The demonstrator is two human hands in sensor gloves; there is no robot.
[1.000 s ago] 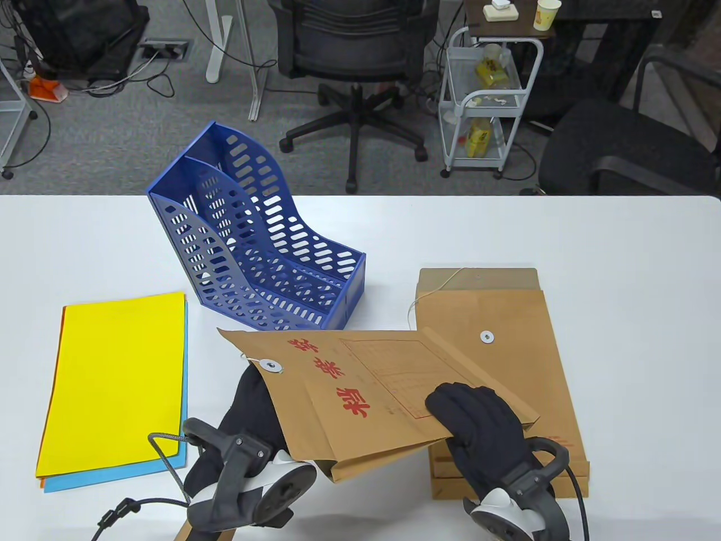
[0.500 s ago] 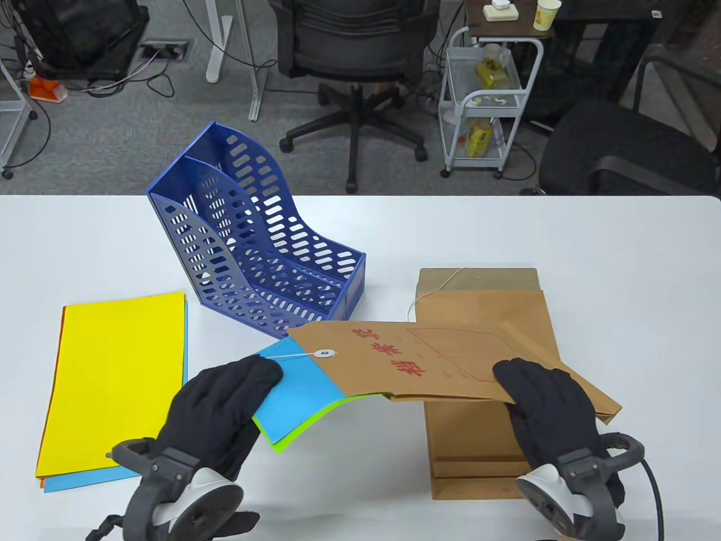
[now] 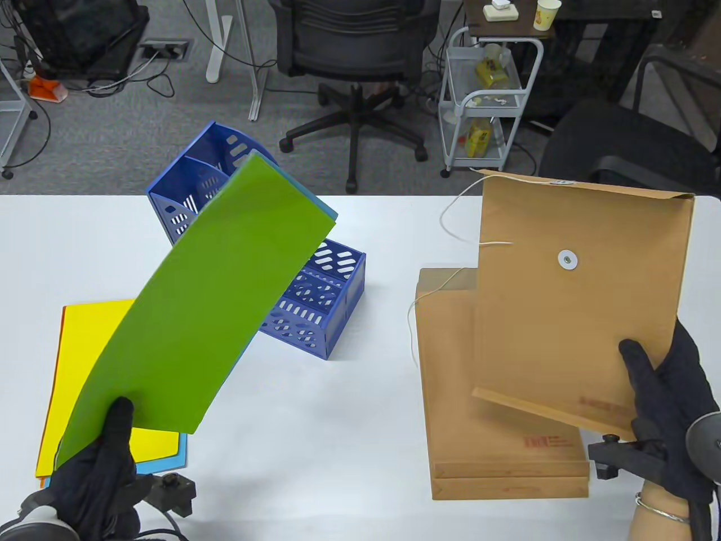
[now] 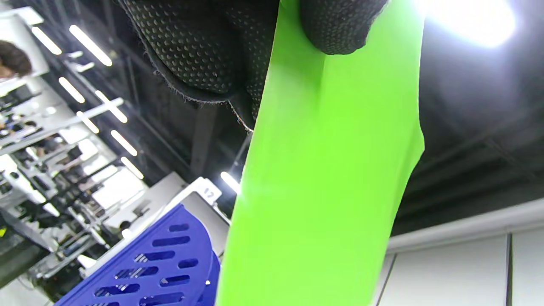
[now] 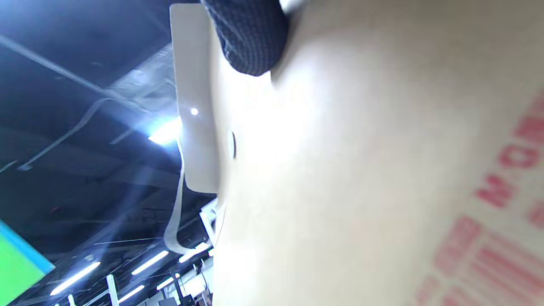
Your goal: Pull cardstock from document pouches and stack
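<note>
Left hand: the left hand (image 3: 93, 479), gloved in black, pinches the near corner of the green cardstock (image 3: 208, 304), thumb on the upper face; in the left wrist view a fingertip (image 4: 335, 25) presses on the sheet's face.
Green cardstock: held raised and slanted away from the person, bowed slightly along its length; a blue sheet (image 3: 321, 205) lies behind it, showing only as a thin edge at the far corner.
Cardstock stack: a stack (image 3: 90, 349) with yellow on top lies flat on the table (image 3: 349, 422) at the left, partly covered in view by the raised green sheet; blue and orange edges show beneath the yellow.
File rack: a blue perforated rack (image 3: 315, 293) stands behind the raised sheets, partly hidden by them.
Right hand: the right hand (image 3: 667, 406) grips the lower right corner of a brown document pouch (image 3: 574, 304), thumb on its near face.
Held pouch: lifted off the table and roughly upright, flap end farthest from the person, with a round string clasp (image 3: 568, 259) on its face and a white string (image 3: 462, 225) trailing from the top.
Pouch pile: further brown pouches (image 3: 495, 451) lie flat on the table, under and just left of the held one.
</note>
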